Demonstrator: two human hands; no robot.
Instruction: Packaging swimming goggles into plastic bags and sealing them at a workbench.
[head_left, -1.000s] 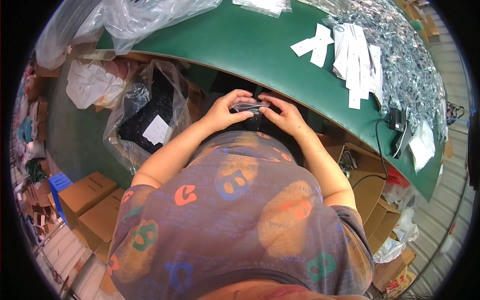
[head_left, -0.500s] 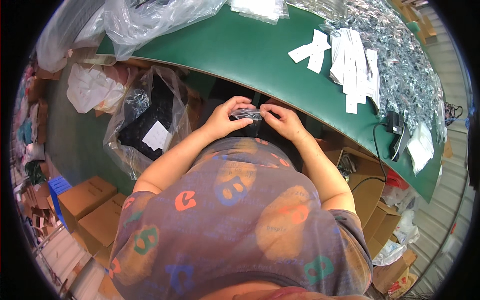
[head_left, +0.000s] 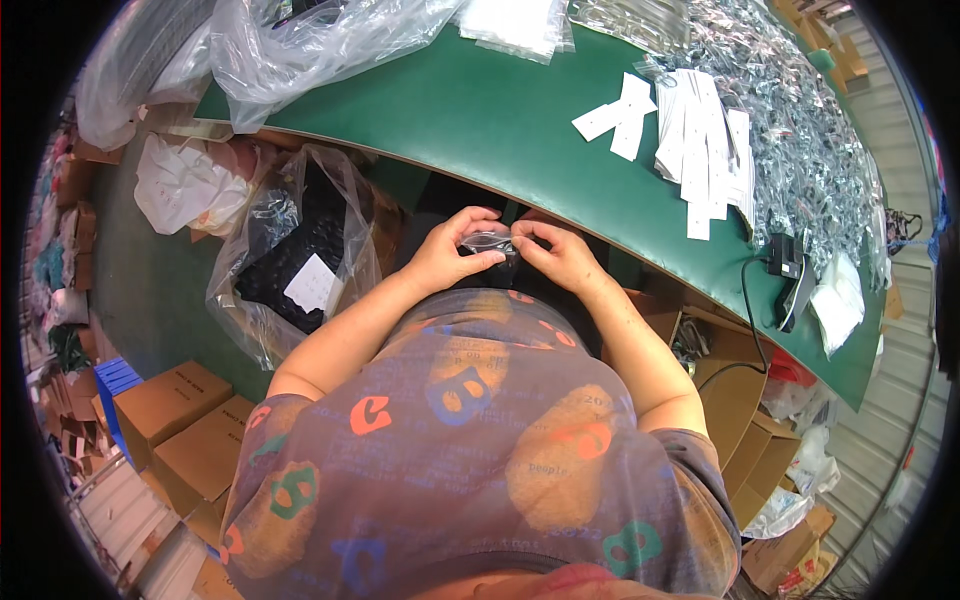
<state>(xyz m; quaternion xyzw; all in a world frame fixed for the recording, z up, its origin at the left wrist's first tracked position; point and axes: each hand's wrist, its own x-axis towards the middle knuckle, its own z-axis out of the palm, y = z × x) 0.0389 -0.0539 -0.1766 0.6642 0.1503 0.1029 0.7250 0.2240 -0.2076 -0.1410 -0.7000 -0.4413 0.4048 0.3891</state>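
Just below the table edge, in front of my shirt, both hands grip a small clear plastic bag (head_left: 487, 241). My left hand (head_left: 452, 250) is closed on its left side, thumb in front. The fingertips of my right hand (head_left: 556, 254) pinch its upper right edge. Something dark shows through the bag; I cannot tell if it is inside or behind. To the left stands a large clear plastic sack (head_left: 232, 292) of black items (head_left: 283, 255), with a white paper slip (head_left: 314, 284) on top.
The green table (head_left: 480, 120) bears white cards (head_left: 690, 150), a heap of small clear packets (head_left: 815, 150), plastic sheeting (head_left: 300, 70) and a black corded device (head_left: 795, 280). Cardboard boxes stand left (head_left: 175, 400) and right (head_left: 735, 390). A white bag (head_left: 185, 180) sits left of the sack.
The bag has tilted slightly and its upper edge sits a little lower. My right hand has shifted slightly left and down along it. The view has moved a little.
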